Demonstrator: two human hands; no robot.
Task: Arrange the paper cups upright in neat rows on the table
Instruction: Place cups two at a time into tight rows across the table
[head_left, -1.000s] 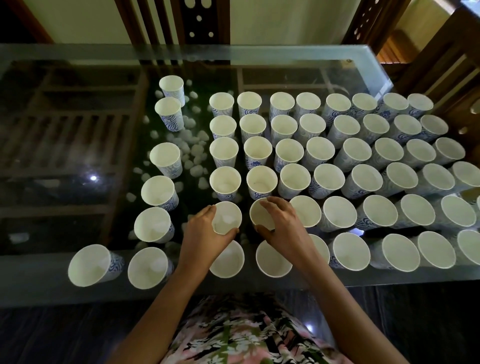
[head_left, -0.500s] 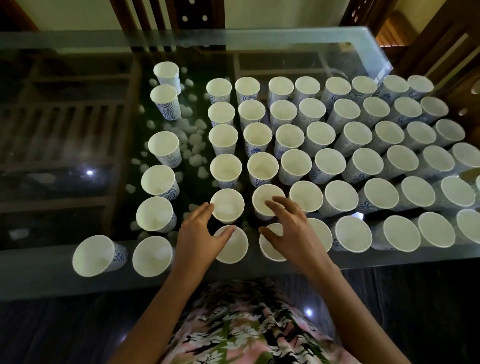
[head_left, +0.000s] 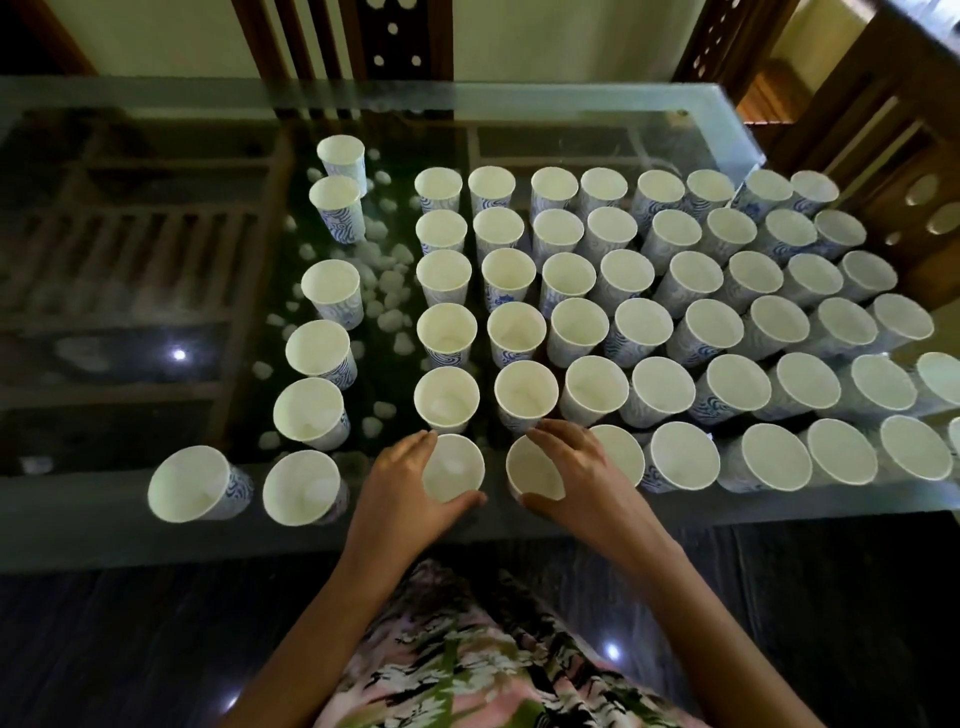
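Many white paper cups with blue wave print stand upright in rows on the glass table (head_left: 104, 525). My left hand (head_left: 402, 493) grips the front-row cup (head_left: 453, 466), fingers on its left rim and thumb curled under its near edge. My right hand (head_left: 576, 480) holds the neighbouring front-row cup (head_left: 535, 474), fingers over its right rim, thumb at its near side. Behind them stand two cups of the second row (head_left: 447, 399) (head_left: 525, 391). A looser column of cups (head_left: 310, 410) runs up the left, with two cups (head_left: 189, 483) (head_left: 301, 487) at the front left.
The table's near edge runs just below my hands. White pebbles (head_left: 384, 280) lie under the glass between the left column and the block. Dark wooden chairs (head_left: 395, 36) stand beyond the far edge and at the right (head_left: 893, 135). The left part of the glass holds no cups.
Both hands moved back from the second-row cups to the two front-row cups and now hold them. The view also shifted slightly.
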